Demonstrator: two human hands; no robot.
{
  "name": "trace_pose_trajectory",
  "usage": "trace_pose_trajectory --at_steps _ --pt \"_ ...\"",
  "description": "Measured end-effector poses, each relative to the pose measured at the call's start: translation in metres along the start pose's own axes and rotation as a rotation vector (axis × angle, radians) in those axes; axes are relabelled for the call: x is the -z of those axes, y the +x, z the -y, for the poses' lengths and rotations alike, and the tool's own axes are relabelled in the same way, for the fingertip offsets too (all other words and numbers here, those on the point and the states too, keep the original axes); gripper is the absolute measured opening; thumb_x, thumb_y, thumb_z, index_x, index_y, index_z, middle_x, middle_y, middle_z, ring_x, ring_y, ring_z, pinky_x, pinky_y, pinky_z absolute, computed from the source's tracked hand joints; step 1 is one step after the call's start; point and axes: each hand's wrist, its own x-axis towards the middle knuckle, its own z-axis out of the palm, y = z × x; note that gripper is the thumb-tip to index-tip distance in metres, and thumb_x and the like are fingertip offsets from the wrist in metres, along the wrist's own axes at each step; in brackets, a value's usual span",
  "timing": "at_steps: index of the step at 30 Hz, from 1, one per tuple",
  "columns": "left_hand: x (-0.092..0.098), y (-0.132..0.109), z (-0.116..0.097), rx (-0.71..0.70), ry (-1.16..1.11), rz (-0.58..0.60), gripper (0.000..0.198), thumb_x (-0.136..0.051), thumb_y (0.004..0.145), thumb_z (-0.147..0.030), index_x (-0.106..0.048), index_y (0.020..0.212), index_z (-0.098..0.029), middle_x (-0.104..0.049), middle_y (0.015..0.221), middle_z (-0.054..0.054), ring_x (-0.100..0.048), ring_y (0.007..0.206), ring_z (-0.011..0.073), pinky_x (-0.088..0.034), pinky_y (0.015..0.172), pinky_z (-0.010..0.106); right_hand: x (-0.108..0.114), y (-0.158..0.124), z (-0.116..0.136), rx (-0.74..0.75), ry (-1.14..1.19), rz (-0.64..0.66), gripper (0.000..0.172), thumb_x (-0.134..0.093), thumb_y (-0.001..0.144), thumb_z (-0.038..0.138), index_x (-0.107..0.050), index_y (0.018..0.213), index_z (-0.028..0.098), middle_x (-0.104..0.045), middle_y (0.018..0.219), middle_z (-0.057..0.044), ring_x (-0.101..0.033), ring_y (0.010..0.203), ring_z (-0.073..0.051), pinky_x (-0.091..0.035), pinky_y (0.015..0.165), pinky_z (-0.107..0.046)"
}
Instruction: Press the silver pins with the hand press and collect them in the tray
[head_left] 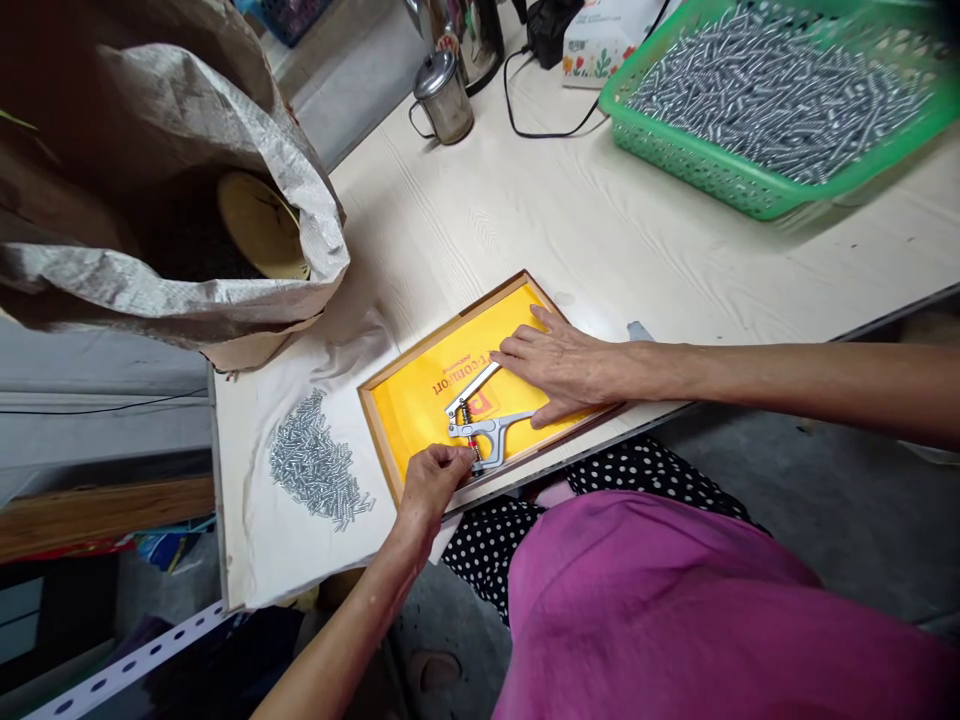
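Note:
A wooden tray [375,385] lined with a yellow printed sheet [420,400] lies at the table's near edge. On it rests a pair of silver pliers [487,432] with a small red part at the jaws. My left hand [431,485] pinches its fingertips together at the jaws of the pliers; what it holds is too small to name. My right hand [559,365] lies on the pliers' handles with the fingers stretched out over the yellow sheet.
A pile of small silver metal pieces [315,465] lies on white cloth left of the tray. A green basket [757,180] full of such pieces stands at the back right. A large open sack [172,230], a steel mug [442,95] and a black cable [540,125] stand farther back.

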Motion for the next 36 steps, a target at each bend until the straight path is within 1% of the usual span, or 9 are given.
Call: trace_pose_trajectory --at_steps 5,13,15,17,19,21,23,28,36 --pt "0.002 0.0 0.006 -0.041 0.037 0.008 0.054 -0.083 0.055 -0.065 -0.071 0.066 -0.014 -0.062 0.06 0.001 -0.049 0.056 0.0117 -0.034 0.054 0.025 0.004 0.002 0.008 -0.046 0.01 0.04 0.062 -0.073 0.081 0.052 -0.057 0.123 0.01 -0.06 0.118 -0.017 -0.05 0.103 -0.031 -0.039 0.089 -0.044" --pt "0.005 0.003 0.02 -0.178 0.207 -0.027 0.044 -0.073 0.074 -0.059 -0.073 0.073 -0.015 -0.067 0.07 0.005 -0.059 0.066 0.0179 -0.045 0.062 0.028 0.008 -0.002 0.016 -0.122 0.033 0.066 0.057 -0.076 0.081 0.044 -0.058 0.122 0.009 -0.059 0.119 -0.017 -0.049 0.104 -0.03 -0.037 0.083 -0.039" --pt "0.004 0.0 0.018 -0.295 0.329 -0.125 0.038 -0.067 0.083 -0.053 -0.073 0.077 -0.015 -0.068 0.078 0.007 -0.062 0.073 0.0205 -0.05 0.069 0.032 0.006 -0.002 0.017 -0.126 0.022 0.067 0.056 -0.075 0.083 0.044 -0.058 0.122 0.009 -0.06 0.121 -0.017 -0.049 0.106 -0.031 -0.037 0.082 -0.039" --pt "0.0 -0.003 0.012 -0.497 0.47 -0.265 0.032 -0.062 0.09 -0.045 -0.073 0.089 -0.015 -0.068 0.092 0.011 -0.063 0.086 0.0243 -0.053 0.081 0.038 0.003 -0.002 0.018 -0.123 0.006 0.071 0.056 -0.075 0.083 0.046 -0.058 0.122 0.009 -0.06 0.12 -0.017 -0.049 0.106 -0.031 -0.036 0.081 -0.038" --pt "-0.008 -0.001 0.001 -0.721 0.609 -0.325 0.03 -0.064 0.092 -0.04 -0.071 0.108 -0.015 -0.066 0.111 0.014 -0.061 0.105 0.0285 -0.052 0.094 0.044 0.0 -0.002 0.019 -0.117 -0.007 0.069 0.056 -0.075 0.083 0.047 -0.059 0.121 0.009 -0.061 0.12 -0.016 -0.049 0.106 -0.031 -0.036 0.079 -0.038" --pt "-0.018 0.005 -0.013 -0.889 0.754 -0.277 0.042 -0.069 0.09 -0.037 -0.063 0.126 -0.017 -0.062 0.128 0.016 -0.055 0.119 0.032 -0.049 0.103 0.049 -0.001 -0.003 0.021 -0.115 -0.022 0.058 0.054 -0.074 0.085 0.046 -0.059 0.121 0.009 -0.061 0.119 -0.016 -0.049 0.106 -0.031 -0.035 0.079 -0.038" --pt "-0.026 0.015 -0.027 -0.962 0.885 -0.178 0.052 -0.071 0.089 -0.036 -0.056 0.135 -0.017 -0.059 0.134 0.016 -0.053 0.122 0.0334 -0.048 0.105 0.051 0.0 -0.003 0.024 -0.124 -0.042 0.043 0.051 -0.072 0.087 0.045 -0.059 0.121 0.009 -0.061 0.118 -0.016 -0.049 0.106 -0.031 -0.035 0.079 -0.039" --pt "-0.027 0.032 -0.044 -0.986 1.093 0.031 0.062 -0.071 0.088 -0.034 -0.048 0.142 -0.013 -0.061 0.126 0.016 -0.055 0.114 0.032 -0.049 0.102 0.049 0.008 -0.001 0.035 -0.15 -0.04 0.071 0.048 -0.07 0.089 0.04 -0.059 0.122 0.007 -0.061 0.121 -0.018 -0.049 0.11 -0.032 -0.038 0.083 -0.04" --pt "-0.009 0.04 -0.052 -0.935 1.086 0.063 0.047 -0.077 0.083 -0.033 -0.061 0.125 -0.017 -0.066 0.11 0.011 -0.06 0.105 0.0288 -0.053 0.091 0.043 0.015 0.019 0.041 -0.149 -0.005 0.092 0.05 -0.072 0.087 0.038 -0.059 0.125 0.008 -0.06 0.122 -0.018 -0.05 0.11 -0.032 -0.04 0.083 -0.04"
